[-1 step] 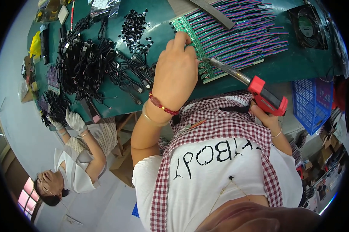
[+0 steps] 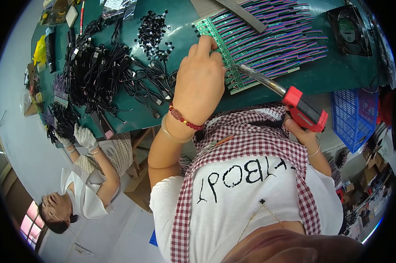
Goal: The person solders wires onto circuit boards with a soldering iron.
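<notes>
A soldering iron (image 2: 306,112) with a red and black handle and a long metal barrel is in my right hand (image 2: 299,130). Its barrel slants up and left, and the tip is close to the fingers of my left hand (image 2: 201,72). Those fingers are bent and closed at the left edge of a green circuit board panel (image 2: 227,55); whatever they pinch is hidden beneath them. From the panel, rows of multicoloured wires (image 2: 277,46) run right in parallel. Across the far wires lies a grey metal bar (image 2: 244,15).
Left of my hand are a heap of black cables (image 2: 97,72) and small black connectors (image 2: 152,35). A black fan (image 2: 349,30) stands at the right, above a blue plastic basket (image 2: 353,116). At the left a co-worker's gloved hand (image 2: 86,136) handles cables.
The soldering iron has shifted slightly to the right, its tip drawing a little away from my left fingers. My left hand stays in place.
</notes>
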The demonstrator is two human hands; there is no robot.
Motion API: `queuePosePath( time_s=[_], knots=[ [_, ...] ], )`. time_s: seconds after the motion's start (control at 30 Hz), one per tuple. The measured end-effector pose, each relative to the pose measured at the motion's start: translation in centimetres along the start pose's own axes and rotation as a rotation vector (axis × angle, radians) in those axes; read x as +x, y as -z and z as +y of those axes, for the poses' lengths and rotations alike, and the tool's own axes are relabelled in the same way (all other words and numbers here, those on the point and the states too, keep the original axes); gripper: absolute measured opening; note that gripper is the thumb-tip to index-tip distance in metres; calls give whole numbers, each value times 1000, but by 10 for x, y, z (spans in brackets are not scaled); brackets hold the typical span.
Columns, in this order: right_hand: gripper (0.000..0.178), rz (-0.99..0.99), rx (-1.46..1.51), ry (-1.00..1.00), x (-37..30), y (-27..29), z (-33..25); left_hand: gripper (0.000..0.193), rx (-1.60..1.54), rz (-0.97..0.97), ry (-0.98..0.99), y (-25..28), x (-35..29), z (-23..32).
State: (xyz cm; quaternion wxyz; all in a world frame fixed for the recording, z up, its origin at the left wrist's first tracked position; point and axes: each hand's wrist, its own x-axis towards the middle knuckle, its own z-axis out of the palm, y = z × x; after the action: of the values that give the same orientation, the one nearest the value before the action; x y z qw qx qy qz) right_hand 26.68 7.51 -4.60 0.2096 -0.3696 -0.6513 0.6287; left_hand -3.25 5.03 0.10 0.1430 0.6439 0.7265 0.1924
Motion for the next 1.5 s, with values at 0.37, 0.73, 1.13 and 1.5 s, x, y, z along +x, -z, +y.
queuePosePath(
  time_s=[0.37,0.73,1.13,1.5],
  knots=[
    [40,-6,42,-66,0,1,-3,7,111,-61,-25,1,4,1],
    [42,-10,19,-21,-2,6,0,7,165,-92,-27,3,6,4],
    [39,23,75,-21,-4,6,4,9,185,-108,-33,4,8,5],
    [41,-17,8,-28,-7,9,5,10,196,-53,-139,4,10,2]
  ],
)
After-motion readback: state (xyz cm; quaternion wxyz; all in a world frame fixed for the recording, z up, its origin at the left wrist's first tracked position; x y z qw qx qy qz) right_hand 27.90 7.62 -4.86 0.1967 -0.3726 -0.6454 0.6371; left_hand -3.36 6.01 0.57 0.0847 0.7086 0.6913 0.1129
